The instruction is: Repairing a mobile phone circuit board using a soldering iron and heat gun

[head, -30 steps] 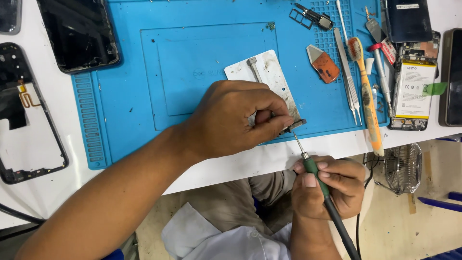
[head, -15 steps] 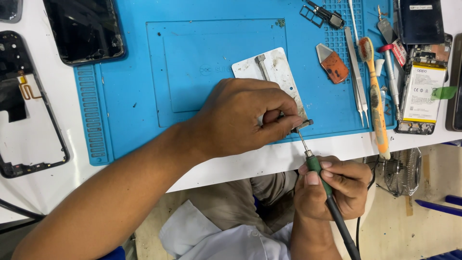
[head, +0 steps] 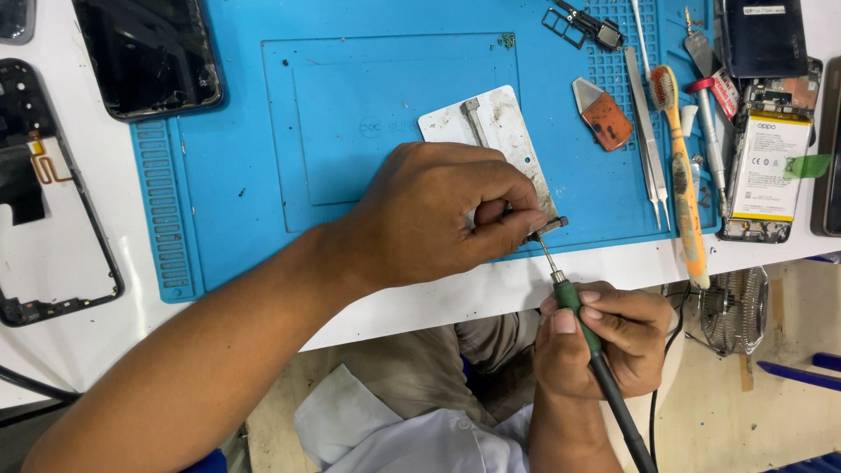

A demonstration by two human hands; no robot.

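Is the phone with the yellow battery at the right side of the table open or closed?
Open: the phone lies without back cover, its yellow battery and inner parts exposed.

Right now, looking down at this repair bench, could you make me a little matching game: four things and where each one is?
Things:
1. soldering iron
2. toothbrush
3. dark phone screen
4. small part

Places:
A. top left of the blue mat
B. in the right hand
C. pinched by the left hand
D. right side of the mat, beside tweezers

Pairs: 1-B, 2-D, 3-A, 4-C
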